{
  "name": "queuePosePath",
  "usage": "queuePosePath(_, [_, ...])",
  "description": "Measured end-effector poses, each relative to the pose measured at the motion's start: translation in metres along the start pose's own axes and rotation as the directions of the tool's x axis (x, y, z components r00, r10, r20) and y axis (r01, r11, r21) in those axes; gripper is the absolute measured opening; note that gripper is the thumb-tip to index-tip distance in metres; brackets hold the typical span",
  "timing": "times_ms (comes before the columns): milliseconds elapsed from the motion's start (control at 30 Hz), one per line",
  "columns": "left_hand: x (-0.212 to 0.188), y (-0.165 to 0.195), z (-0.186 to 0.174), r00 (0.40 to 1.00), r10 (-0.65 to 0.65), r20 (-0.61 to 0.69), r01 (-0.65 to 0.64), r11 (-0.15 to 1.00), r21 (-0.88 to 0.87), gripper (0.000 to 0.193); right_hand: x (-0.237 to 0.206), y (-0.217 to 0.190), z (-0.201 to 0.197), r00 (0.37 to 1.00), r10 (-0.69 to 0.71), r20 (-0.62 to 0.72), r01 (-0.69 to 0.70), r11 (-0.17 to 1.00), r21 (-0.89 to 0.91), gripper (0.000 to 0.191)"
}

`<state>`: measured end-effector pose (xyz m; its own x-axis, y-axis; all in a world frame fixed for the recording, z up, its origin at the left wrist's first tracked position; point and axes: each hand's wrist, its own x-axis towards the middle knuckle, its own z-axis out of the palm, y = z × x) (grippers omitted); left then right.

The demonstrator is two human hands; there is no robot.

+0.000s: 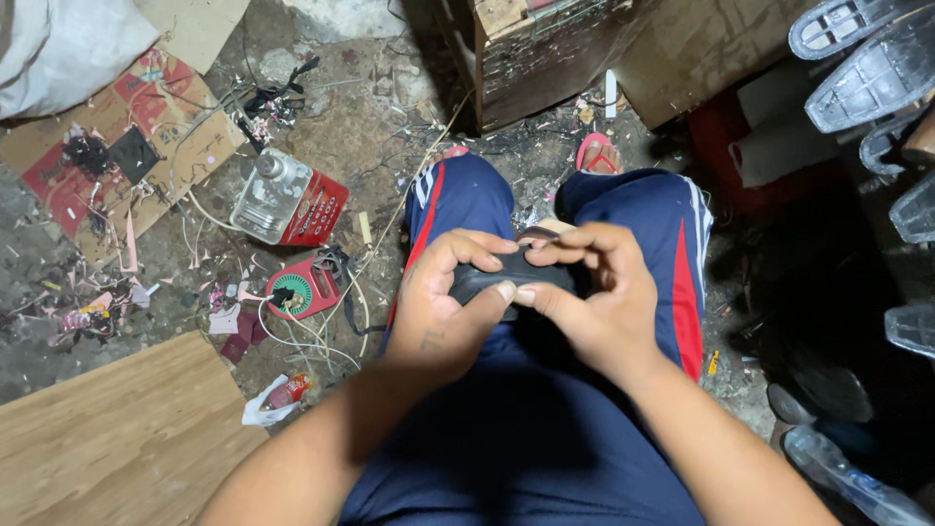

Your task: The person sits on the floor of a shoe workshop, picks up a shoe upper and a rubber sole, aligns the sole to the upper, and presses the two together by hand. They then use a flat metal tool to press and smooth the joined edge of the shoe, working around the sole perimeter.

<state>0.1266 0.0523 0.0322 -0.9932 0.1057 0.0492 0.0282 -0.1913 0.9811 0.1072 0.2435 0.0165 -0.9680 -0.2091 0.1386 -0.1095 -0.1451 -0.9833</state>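
A small black casing is held over the lap between both hands; the left hand is wrapped round its near end, fingers curled over the top; the right hand is closed on the far end, its thumb pressed along the front edge. The piece is best kept steady by the left hand while pressure is applied evenly by the right; the casing lies enclosed, touching both sets of fingers, above the blue trousers.

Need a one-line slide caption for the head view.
Both hands, left and right, grip a small black object above a littered floor.
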Motion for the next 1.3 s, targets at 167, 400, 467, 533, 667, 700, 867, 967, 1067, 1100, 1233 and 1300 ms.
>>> queuePosePath(167, [0.008,0.011,0.004,0.997,0.008,0.073,-0.014,0.997,0.08,0.031,0.002,-0.01,-0.014,0.995,0.104,-0.011,-0.104,0.994,-0.023,0.061])
queuePosePath(400, [0.012,0.01,0.017,0.976,0.121,0.184,-0.131,0.991,0.042,0.057,0.007,-0.057,-0.029,0.99,-0.029,0.141,0.07,0.952,-0.298,0.038])
queuePosePath(467, [0.012,0.007,0.021,0.966,0.152,0.211,-0.16,0.987,0.022,0.063,0.007,-0.064,-0.026,0.986,-0.073,0.15,0.127,0.912,-0.39,0.031])
queuePosePath(533, [0.012,0.005,0.023,0.955,0.193,0.225,-0.202,0.979,0.02,0.069,0.007,-0.069,-0.021,0.977,-0.134,0.167,0.195,0.882,-0.43,0.029])
queuePosePath(667, [0.011,0.005,0.026,0.937,0.25,0.244,-0.281,0.955,0.1,0.069,0.006,-0.078,-0.014,0.975,-0.184,0.127,0.223,0.85,-0.478,0.031])
queuePosePath(700, [0.011,0.006,0.027,0.938,0.246,0.244,-0.281,0.952,0.12,0.068,0.006,-0.081,-0.014,0.973,-0.196,0.121,0.23,0.836,-0.498,0.029])
queuePosePath(867, [0.009,0.007,0.033,0.95,0.184,0.254,-0.221,0.967,0.124,0.068,0.003,-0.088,-0.015,0.945,-0.292,0.146,0.321,0.743,-0.587,0.026])
queuePosePath(967, [0.009,0.009,0.039,0.957,0.14,0.252,-0.184,0.97,0.157,0.066,-0.002,-0.084,-0.018,0.932,-0.339,0.129,0.343,0.709,-0.616,0.027])
queuePosePath(1067, [0.008,0.015,0.041,0.955,0.138,0.264,-0.199,0.955,0.22,0.064,-0.008,-0.078,-0.023,0.943,-0.318,0.102,0.32,0.774,-0.546,0.033])
queuePosePath(1100, [0.007,0.017,0.041,0.954,0.124,0.274,-0.193,0.95,0.245,0.063,-0.009,-0.077,-0.026,0.954,-0.289,0.08,0.292,0.836,-0.464,0.036])
queuePosePath(1233, [0.015,0.02,0.043,0.948,0.109,0.297,-0.189,0.948,0.255,0.067,-0.006,-0.078,-0.038,1.0,-0.012,-0.007,0.011,0.992,-0.123,0.051])
queuePosePath(1300, [0.02,0.019,0.047,0.934,0.172,0.315,-0.228,0.961,0.153,0.067,-0.001,-0.084,-0.045,0.998,0.056,0.0,-0.055,0.992,-0.116,0.055])
